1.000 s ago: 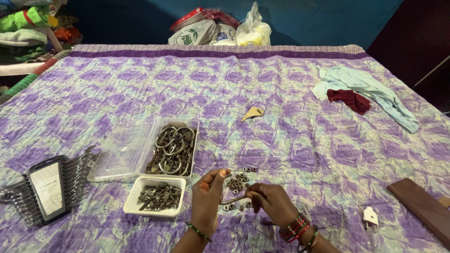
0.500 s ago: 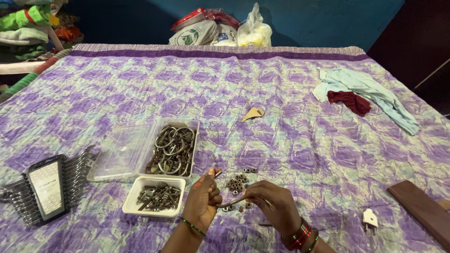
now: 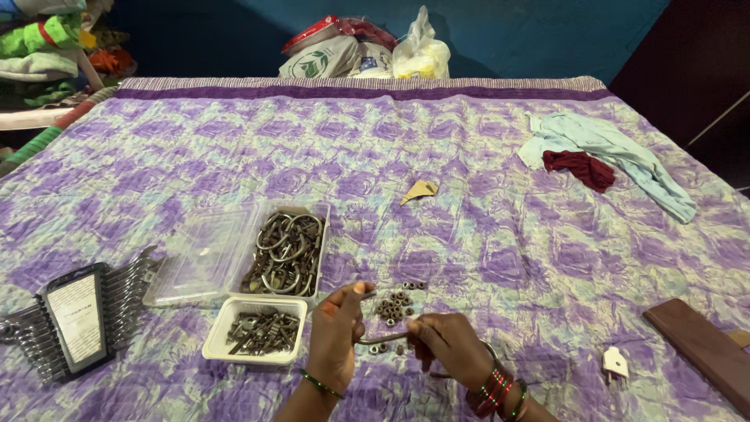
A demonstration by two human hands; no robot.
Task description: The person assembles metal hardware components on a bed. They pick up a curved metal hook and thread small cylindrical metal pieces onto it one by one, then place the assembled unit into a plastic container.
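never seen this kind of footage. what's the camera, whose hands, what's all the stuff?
There is no machine: a person wears one camera on the head, looking down at their own bare hands over a purple patterned bedspread. The left hand and right hand together hold a curved metal clamp just below a small pile of nuts. To the left sit a clear box of metal rings, a white tray of bolts and a wrench set.

Single head-worn view, angled down and forward over the purple bedspread, hands close below.
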